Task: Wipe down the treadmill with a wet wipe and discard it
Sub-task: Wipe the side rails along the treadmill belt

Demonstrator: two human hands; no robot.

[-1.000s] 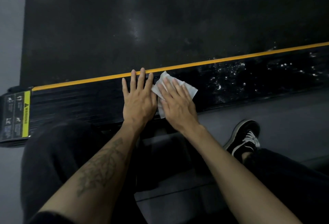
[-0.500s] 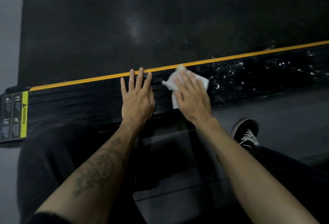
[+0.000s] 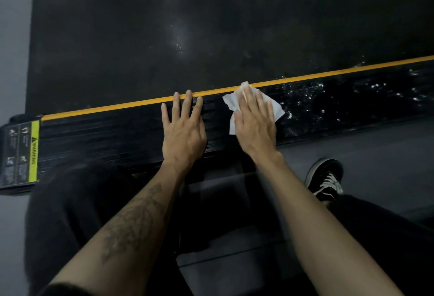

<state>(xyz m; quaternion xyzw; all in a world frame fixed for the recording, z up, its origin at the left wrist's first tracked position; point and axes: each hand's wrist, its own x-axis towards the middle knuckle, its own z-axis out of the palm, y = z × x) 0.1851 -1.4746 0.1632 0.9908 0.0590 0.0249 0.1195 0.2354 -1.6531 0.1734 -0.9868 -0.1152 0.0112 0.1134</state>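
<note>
The treadmill's black side rail [image 3: 105, 136] runs across the view, edged by a yellow stripe [image 3: 117, 106], with the dark running belt [image 3: 211, 25] beyond it. My right hand [image 3: 256, 124] lies flat on a white wet wipe [image 3: 274, 109], pressing it onto the rail just below the stripe. The wipe's corners stick out on both sides of the fingers. My left hand [image 3: 184, 129] rests flat on the rail to the left, fingers spread, holding nothing. Wet droplets [image 3: 328, 93] glisten on the rail to the right of the wipe.
A yellow warning label [image 3: 34, 152] marks the rail's left end. My knees in dark trousers [image 3: 77, 201] are close to the rail, and a black shoe with white laces [image 3: 326, 178] stands on the grey floor [image 3: 375, 150] at the right.
My right hand has slid the wipe to the right along the rail and up towards the yellow stripe. My left hand has stayed flat in the same spot.
</note>
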